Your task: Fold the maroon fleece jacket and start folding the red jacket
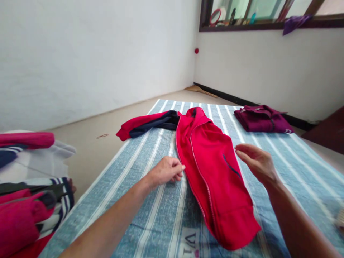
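A red zip jacket (212,168) lies folded lengthwise on a blue striped mat (139,200), its red and navy sleeve (146,125) stretched out to the left. My left hand (166,171) rests on the mat at the jacket's left edge, fingers curled in and pinched against the fabric edge. My right hand (255,161) hovers just above the jacket's right edge, fingers stretched out and holding nothing.
A folded maroon garment (262,119) sits at the mat's far right. A heap of red, white and striped clothes (29,193) lies at the left. White walls and a window sill with small items (242,18) stand beyond. Bare floor (91,150) runs left of the mat.
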`<state>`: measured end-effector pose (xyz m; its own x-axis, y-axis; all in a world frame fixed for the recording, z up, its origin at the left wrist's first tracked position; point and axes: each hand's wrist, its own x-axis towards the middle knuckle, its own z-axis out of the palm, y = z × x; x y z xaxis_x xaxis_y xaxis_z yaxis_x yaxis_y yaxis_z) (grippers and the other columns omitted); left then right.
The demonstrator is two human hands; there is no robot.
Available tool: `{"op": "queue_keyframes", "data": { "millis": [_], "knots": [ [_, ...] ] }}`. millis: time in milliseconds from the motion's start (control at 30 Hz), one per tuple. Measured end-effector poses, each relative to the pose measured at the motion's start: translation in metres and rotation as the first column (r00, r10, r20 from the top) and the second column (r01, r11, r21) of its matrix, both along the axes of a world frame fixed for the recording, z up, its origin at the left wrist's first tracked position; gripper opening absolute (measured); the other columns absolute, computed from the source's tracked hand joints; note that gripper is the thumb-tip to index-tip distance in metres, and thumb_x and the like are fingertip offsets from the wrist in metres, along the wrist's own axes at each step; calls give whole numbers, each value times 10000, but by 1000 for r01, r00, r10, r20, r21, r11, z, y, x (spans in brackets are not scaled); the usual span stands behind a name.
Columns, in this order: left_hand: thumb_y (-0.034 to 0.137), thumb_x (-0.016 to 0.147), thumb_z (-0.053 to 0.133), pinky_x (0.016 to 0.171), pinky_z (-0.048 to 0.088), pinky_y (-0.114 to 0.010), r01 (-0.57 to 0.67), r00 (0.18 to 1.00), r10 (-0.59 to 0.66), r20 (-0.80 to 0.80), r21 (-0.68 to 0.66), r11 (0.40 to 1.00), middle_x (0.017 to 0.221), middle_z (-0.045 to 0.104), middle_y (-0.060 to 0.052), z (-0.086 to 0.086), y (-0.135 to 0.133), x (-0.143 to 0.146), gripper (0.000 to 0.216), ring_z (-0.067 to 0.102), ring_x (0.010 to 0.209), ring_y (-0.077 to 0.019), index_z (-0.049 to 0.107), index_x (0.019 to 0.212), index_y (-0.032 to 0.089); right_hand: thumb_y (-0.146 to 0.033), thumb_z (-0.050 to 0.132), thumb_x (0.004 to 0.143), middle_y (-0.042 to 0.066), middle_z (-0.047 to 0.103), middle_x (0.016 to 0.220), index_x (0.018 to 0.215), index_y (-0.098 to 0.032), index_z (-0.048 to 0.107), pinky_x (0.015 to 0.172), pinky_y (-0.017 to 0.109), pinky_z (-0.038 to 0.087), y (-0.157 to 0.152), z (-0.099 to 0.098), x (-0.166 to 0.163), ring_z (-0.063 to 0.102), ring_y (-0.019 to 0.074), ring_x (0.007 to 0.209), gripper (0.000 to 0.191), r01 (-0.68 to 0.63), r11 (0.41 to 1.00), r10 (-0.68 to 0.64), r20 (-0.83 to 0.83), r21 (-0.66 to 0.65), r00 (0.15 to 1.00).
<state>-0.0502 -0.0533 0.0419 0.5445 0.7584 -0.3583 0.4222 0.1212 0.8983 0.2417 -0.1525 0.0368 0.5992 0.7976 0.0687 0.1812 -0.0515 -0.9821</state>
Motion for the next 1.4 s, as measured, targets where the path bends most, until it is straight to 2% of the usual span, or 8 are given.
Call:
{"op": "queue_keyframes", "data": {
  "millis": [133,200,267,400,633,800,1033,1400],
  "knots": [
    [320,713,589,476,408,-212,283,955,-295,-38,-189,940,543,595,-4,-2,-41,-12,197,585,531,-149,580,576,179,-153,828,531,60,629,1224,1066,-336,704,1010,434,413,-72,37,-44,530,318,1181,579,-637,766,634,251,-82,731],
    [248,688,576,475,383,-200,415,905,-426,-4,-216,884,536,554,19,-1,-56,-11,118,543,535,-133,590,590,182,-139,806,568,35,521,1361,1212,-397,600,1009,447,419,-89,41,-60,458,321,1261,724,-770,609,779,326,-190,536],
    [178,664,564,489,370,-190,514,855,-518,36,-195,835,568,538,31,0,-68,-7,63,501,553,-116,627,656,177,-109,739,633,30,458,1416,1277,-408,538,1040,466,376,-92,33,-67,411,313,1299,738,-778,578,780,446,-246,438],
    [137,655,609,529,388,-185,538,842,-528,110,-117,835,663,559,44,8,-81,5,221,480,585,-102,654,871,158,-59,579,741,61,514,1367,1293,-350,539,1005,404,420,-77,3,-62,472,260,1253,625,-752,641,686,553,-153,473],
    [253,530,832,829,500,-326,218,961,-257,100,292,931,1122,625,-66,13,-104,26,775,601,955,-245,488,1222,196,-211,639,814,37,684,1024,1122,-271,630,779,283,521,-53,2,-65,651,196,909,314,-658,750,621,277,61,733],
    [260,550,802,890,516,-421,-42,995,-34,89,733,679,1256,538,-178,-21,-127,42,1054,569,1099,-338,216,1419,149,-259,630,835,1,686,905,1036,-266,672,692,231,511,-47,6,-70,645,144,773,206,-557,828,543,159,65,825],
    [172,762,595,875,530,-358,-231,972,115,207,935,270,1120,594,-165,-22,-132,53,585,601,1041,-262,386,1303,93,-250,630,834,-19,686,884,1024,-290,680,716,220,506,-46,6,-72,652,136,796,200,-540,837,524,155,89,838],
    [0,776,481,739,548,-290,-262,957,-64,283,938,229,948,636,-94,0,-122,52,336,614,817,-170,528,1071,156,-156,607,812,-51,679,851,1027,-316,662,746,200,502,-47,6,-76,660,134,853,273,-541,836,503,268,90,822]
  ]
}}
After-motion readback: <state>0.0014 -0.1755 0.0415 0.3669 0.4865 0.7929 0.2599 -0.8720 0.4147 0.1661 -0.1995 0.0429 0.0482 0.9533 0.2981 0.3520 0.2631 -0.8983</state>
